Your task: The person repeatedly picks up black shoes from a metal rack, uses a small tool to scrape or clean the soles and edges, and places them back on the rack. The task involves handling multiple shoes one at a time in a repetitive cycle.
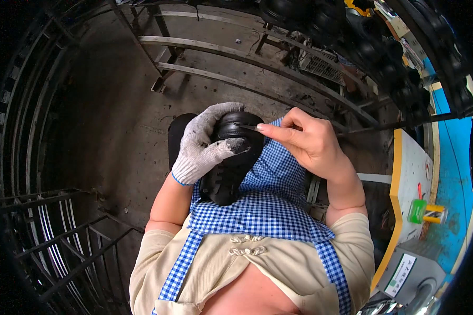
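Over the blue-checked apron [279, 170], mid-scene, a black shoe [235, 169] sits in the gloved left hand [201, 143], whose fingers clamp its far end. From the right, the bare right hand [314, 142] pinches a thin tool [246, 127] between its fingers, tip over the shoe.

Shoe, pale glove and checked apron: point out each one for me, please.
Shoe [233, 170]: head view, on its black upper.
Pale glove [197, 142]: head view, on its knitted back.
Checked apron [260, 216]: head view, on the bib.
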A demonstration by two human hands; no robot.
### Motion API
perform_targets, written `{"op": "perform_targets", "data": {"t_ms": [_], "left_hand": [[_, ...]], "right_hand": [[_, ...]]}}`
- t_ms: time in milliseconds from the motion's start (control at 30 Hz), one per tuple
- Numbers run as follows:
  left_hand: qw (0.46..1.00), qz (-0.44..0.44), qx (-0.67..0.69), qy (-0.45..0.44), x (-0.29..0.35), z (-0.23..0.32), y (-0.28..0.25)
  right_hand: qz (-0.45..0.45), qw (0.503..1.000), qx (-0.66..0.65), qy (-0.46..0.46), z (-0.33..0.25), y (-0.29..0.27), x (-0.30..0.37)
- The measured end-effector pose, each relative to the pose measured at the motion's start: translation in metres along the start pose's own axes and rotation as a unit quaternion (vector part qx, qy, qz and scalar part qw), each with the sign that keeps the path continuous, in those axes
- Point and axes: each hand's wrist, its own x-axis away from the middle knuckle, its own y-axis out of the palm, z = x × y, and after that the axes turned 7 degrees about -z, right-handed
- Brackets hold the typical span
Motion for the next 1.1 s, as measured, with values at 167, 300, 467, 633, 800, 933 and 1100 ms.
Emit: {"op": "perform_targets", "data": {"t_ms": [167,300,467,633,800,933,1100], "left_hand": [[1.0,0.01,0.019,-0.007,0.001,-0.001,0.001],[1.0,0.008,0.026,-0.013,0.0,0.0,0.001],[1.0,0.005,0.02,-0.01,0.0,-0.003,0.001],[1.0,0.002,0.028,-0.014,0.0,0.003,0.002],[0.999,-0.009,0.032,-0.016,0.0,-0.002,0.001],[0.999,-0.001,0.043,-0.022,0.001,0.003,0.001],[0.995,0.055,0.082,0.023,-0.002,0.001,-0.019]], "right_hand": [[-0.011,0.999,0.051,-0.001,0.001,-0.01,0.002],[-0.032,0.995,0.098,-0.016,0.001,-0.028,0.006],[-0.042,0.991,0.126,-0.026,-0.003,-0.03,0.003],[-0.013,0.993,0.11,-0.045,-0.003,-0.026,-0.004],[-0.005,0.996,0.074,-0.049,-0.002,-0.016,-0.008],[0.015,0.998,0.065,-0.005,0.009,-0.018,-0.003],[0.038,0.995,-0.075,0.057,0.03,0.0,0.013]]}}
